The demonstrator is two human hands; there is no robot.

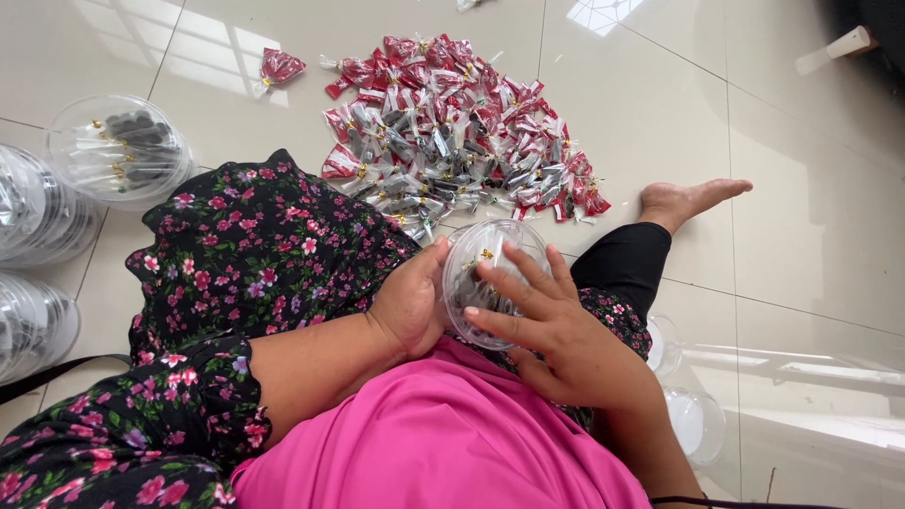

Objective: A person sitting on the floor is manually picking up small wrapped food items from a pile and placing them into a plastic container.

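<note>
A clear round plastic jar (490, 247) rests on my lap, tilted, with dark wrapped sweets inside. My left hand (410, 303) grips its left side. My right hand (547, 320) lies over the jar's top with fingers spread across it. On the white tiled floor just beyond lies a pile of small sweet packets (452, 132) in red and clear wrappers tied with gold twists.
A filled clear jar (118, 149) stands on the floor at the left, with more clear jars (33, 212) at the left edge. One stray packet (278, 68) lies apart from the pile. Clear lids (693, 419) lie at my right. My bare foot (688, 200) stretches out right.
</note>
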